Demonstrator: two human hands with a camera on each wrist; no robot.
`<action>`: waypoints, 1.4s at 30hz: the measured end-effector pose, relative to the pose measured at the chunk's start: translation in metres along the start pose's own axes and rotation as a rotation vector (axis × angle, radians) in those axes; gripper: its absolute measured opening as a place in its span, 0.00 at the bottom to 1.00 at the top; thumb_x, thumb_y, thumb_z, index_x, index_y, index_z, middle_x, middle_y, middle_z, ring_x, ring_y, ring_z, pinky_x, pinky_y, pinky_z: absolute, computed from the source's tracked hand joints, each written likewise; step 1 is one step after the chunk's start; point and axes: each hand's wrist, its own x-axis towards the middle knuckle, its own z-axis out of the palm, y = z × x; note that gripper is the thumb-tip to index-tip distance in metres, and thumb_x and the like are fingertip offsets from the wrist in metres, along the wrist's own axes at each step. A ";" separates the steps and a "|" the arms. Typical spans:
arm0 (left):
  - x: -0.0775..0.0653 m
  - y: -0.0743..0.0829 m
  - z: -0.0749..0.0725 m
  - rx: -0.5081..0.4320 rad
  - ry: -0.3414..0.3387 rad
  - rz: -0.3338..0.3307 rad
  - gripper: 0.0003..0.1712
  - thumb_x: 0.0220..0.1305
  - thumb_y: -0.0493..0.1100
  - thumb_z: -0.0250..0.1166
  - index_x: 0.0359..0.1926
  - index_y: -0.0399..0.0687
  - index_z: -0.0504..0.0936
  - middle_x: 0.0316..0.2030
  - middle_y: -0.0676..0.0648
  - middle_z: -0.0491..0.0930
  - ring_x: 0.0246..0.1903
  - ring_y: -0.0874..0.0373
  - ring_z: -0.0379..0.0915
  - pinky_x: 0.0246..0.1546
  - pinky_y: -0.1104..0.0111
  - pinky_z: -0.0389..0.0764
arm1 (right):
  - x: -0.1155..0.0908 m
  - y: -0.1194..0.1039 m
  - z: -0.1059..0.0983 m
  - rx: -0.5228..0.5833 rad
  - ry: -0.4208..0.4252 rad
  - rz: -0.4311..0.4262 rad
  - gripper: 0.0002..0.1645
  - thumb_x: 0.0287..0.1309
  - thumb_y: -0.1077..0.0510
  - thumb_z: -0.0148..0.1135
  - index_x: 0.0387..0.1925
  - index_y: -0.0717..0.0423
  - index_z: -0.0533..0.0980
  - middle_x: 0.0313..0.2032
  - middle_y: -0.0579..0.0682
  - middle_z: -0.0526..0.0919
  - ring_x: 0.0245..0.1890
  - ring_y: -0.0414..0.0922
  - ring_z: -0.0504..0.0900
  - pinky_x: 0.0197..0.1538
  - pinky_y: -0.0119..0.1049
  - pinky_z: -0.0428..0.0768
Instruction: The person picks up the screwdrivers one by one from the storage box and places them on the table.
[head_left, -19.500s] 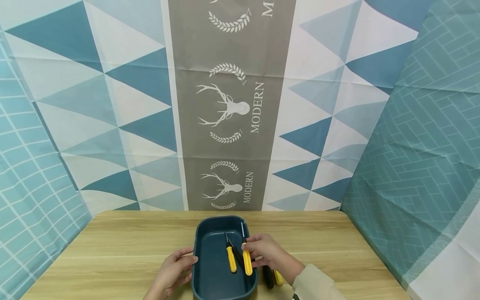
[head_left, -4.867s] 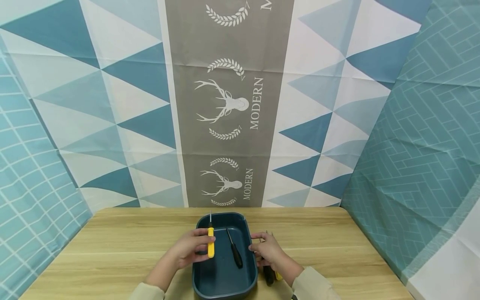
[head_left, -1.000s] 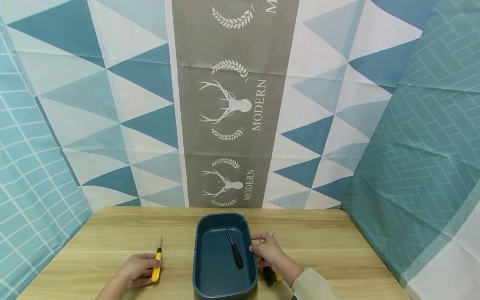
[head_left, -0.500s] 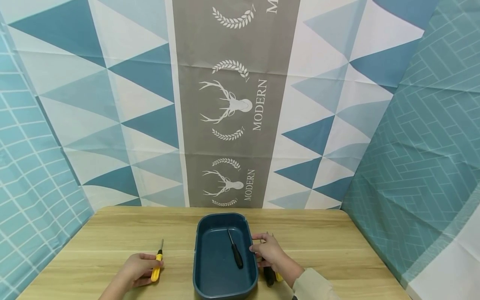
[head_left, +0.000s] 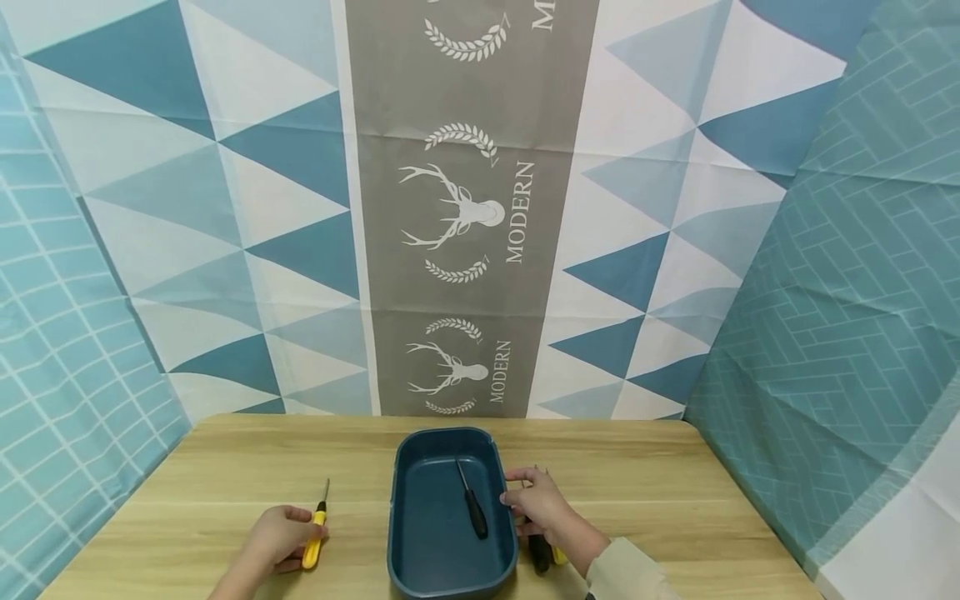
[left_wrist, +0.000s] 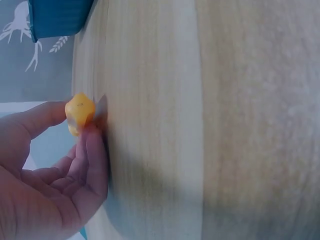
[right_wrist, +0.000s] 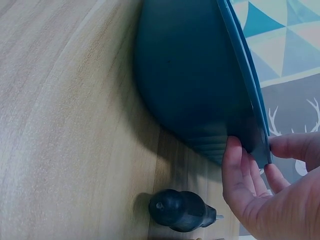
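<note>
My left hand (head_left: 272, 537) pinches a yellow-handled screwdriver (head_left: 312, 546) between thumb and fingers, left of the dark blue plastic bin (head_left: 427, 554). Its shaft points away from me. In the left wrist view the yellow handle end (left_wrist: 81, 107) shows close over the wood. My right hand (head_left: 542, 504) holds the bin's right wall at the rim; in the right wrist view several fingers (right_wrist: 234, 170) press the outer side. Inside the bin lies one black-handled screwdriver (head_left: 476, 515), its shaft towards the far end.
Beside the bin's right wall, partly under my right hand, lie a black-handled screwdriver (head_left: 538, 552) and a yellow-handled tool (head_left: 558, 556). The wooden table (head_left: 637, 483) ends at a patterned cloth backdrop (head_left: 465, 292).
Earlier my right hand held a yellow-handled screwdriver over the bin; later my left hand lifted one from there. My left hand has since carried it to the table's left; the last second shows little movement.
</note>
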 end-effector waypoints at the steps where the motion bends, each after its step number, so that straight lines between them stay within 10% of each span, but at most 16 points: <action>1: 0.000 -0.001 0.000 0.008 0.007 -0.001 0.31 0.49 0.43 0.71 0.48 0.26 0.70 0.30 0.42 0.74 0.25 0.56 0.71 0.26 0.65 0.79 | 0.000 0.000 0.000 -0.001 0.000 0.001 0.26 0.58 0.63 0.57 0.59 0.63 0.66 0.36 0.56 0.79 0.26 0.44 0.76 0.28 0.37 0.77; 31: -0.006 -0.004 -0.010 0.015 0.027 0.031 0.33 0.52 0.45 0.68 0.53 0.26 0.69 0.26 0.47 0.74 0.20 0.59 0.67 0.24 0.69 0.73 | -0.001 0.001 0.000 0.002 -0.004 -0.025 0.26 0.57 0.63 0.57 0.58 0.63 0.66 0.35 0.56 0.79 0.26 0.44 0.77 0.27 0.36 0.78; 42: -0.008 0.003 -0.015 0.011 0.060 0.184 0.34 0.56 0.44 0.67 0.59 0.29 0.67 0.37 0.43 0.82 0.29 0.57 0.74 0.25 0.67 0.77 | -0.003 0.000 0.000 0.004 -0.003 -0.022 0.26 0.57 0.63 0.58 0.58 0.63 0.66 0.35 0.55 0.78 0.25 0.43 0.76 0.27 0.36 0.78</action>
